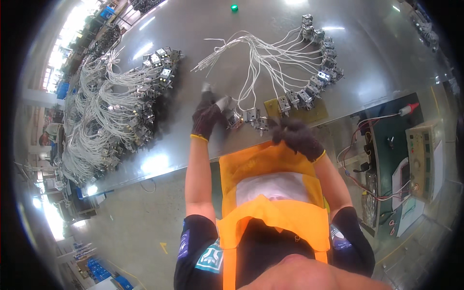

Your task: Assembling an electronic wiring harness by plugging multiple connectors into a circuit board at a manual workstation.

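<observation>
My left hand (208,115), in a dark glove with pale fingertips, is over the metal table with thumb and forefinger apart. Beside its thumb lies a small boxy metal part (234,121). Just right of that sit another wired metal part (251,115) and a third metal part (262,124). My right hand (298,137), also gloved, is at the table's near edge, its bent fingers close to the third part. Blur there hides whether they touch it. White wires (256,55) fan out from a curved row of such parts (314,86) to a bundle of loose ends (208,60).
A large heap of wired metal parts (111,106) covers the table's left side. A yellowish plate (309,112) lies under part of the row. At right stand a beige instrument box (419,162) and a red-tipped probe (409,109) on cables. A green light (234,7) shows at the far side.
</observation>
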Demonstrator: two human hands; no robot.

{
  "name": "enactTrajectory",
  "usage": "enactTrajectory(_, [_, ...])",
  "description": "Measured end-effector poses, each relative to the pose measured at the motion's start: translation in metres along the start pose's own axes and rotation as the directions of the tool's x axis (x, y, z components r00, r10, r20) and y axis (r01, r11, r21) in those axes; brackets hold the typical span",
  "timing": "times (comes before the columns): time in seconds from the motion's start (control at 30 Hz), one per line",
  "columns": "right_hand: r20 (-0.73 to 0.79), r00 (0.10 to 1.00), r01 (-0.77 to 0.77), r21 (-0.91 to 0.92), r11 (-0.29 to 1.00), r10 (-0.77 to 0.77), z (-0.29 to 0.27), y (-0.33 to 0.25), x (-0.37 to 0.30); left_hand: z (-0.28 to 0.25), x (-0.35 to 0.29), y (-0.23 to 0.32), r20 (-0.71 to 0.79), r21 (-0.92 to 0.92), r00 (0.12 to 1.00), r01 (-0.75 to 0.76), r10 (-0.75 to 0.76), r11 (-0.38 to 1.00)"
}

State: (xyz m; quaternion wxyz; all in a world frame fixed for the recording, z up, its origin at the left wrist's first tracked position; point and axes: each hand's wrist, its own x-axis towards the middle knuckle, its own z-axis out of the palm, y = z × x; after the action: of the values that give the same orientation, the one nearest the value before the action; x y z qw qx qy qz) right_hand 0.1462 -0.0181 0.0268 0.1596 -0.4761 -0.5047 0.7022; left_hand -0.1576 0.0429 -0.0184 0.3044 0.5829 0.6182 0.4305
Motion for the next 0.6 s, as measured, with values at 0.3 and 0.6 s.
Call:
enactTrajectory(0.3, [-0.431, 0.803, 0.471, 0.039, 0.881, -0.41, -0.002, 0.029, 0.035, 0.001, 0.017, 0.034, 0.159, -0.511, 0.965, 0.263, -0.211, 0.818])
enactTrajectory(0.6, [-0.357, 0.901, 0.35, 0.257, 0.901, -0.248, -0.002, 0.018, 0.026, 0.015, 0.011, 0.014, 0.334, -0.143, 0.92, 0.266, -0.206, 0.953])
